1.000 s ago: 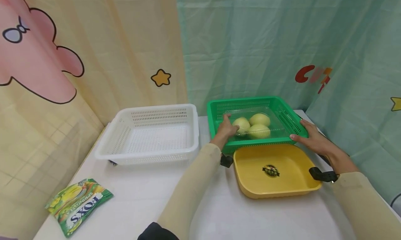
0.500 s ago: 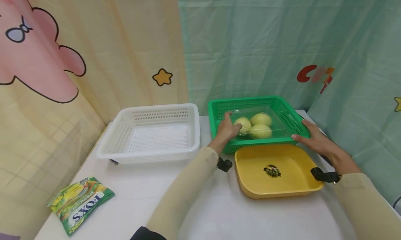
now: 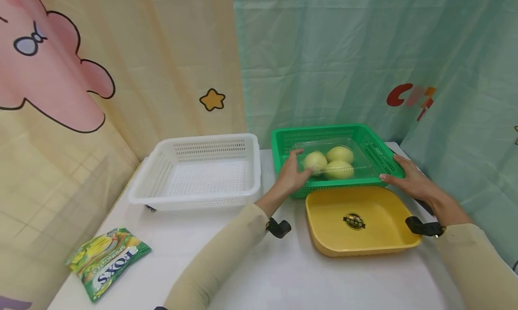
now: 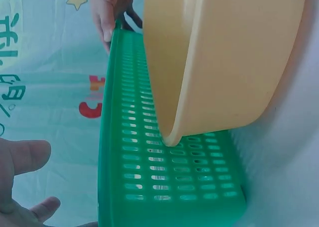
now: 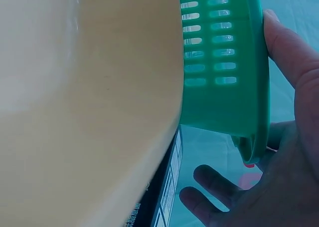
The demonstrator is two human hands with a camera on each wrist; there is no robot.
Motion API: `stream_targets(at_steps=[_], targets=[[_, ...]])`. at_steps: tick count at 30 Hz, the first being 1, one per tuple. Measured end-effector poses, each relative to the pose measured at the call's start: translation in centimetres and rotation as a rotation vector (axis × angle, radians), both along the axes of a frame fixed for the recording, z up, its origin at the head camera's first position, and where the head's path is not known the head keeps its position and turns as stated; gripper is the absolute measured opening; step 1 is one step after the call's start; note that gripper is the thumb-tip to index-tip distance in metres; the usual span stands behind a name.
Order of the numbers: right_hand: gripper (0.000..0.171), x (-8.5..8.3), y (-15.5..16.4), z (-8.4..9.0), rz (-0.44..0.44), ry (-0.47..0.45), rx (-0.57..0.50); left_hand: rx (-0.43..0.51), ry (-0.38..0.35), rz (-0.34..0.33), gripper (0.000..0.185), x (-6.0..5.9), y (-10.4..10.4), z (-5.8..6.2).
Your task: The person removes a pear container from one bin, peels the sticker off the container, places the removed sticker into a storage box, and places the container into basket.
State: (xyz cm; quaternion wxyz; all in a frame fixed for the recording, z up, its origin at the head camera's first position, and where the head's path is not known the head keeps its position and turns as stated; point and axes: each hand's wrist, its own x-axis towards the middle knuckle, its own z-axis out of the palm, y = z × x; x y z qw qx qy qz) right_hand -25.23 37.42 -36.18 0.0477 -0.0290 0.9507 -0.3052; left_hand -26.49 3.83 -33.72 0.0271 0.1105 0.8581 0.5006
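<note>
Left hand [image 3: 292,177] reaching over the near-left corner of the green basket [image 3: 376,157], fingers loosely spread, fingertips at the clear box [image 3: 329,159] of three pale green fruits [image 3: 339,170]; cannot tell whether actually gripping it. Right hand [image 3: 408,179] laid flat along the basket's right rim near the near-right corner, thumb on the near edge, fingers relaxed, not curled round anything. Box sitting inside the basket, fruits bunched toward the middle. Yellow tray [image 3: 388,245] just near of the basket, touching its near wall, between the two forearms. White basket [image 3: 162,184] just left of the green one, side by side. Green snack bag [image 3: 107,261] lying flat at the near left, well apart. All on a white table [image 3: 283,278], cartoon curtains at the far side.
</note>
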Motion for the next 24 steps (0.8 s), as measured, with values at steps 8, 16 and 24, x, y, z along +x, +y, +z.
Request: stream_targets(at_steps=[8, 16, 24], targets=[[0.096, 0.1, -0.3, 0.4, 0.006, 0.027, 0.044, 0.042, 0.031, -0.05, 0.059, 1.5, -1.5, 0.0], [0.086, 0.9, -0.8, 0.9, -0.019, 0.137, 0.088, 0.094, 0.018, -0.075, 0.055, 3.0, -3.8, 0.3], [0.076, 3.1, -3.0, 1.9, -0.01, 0.275, 0.056, 0.137, 0.052, -0.092, 0.054, 4.3, -6.6, 0.5]])
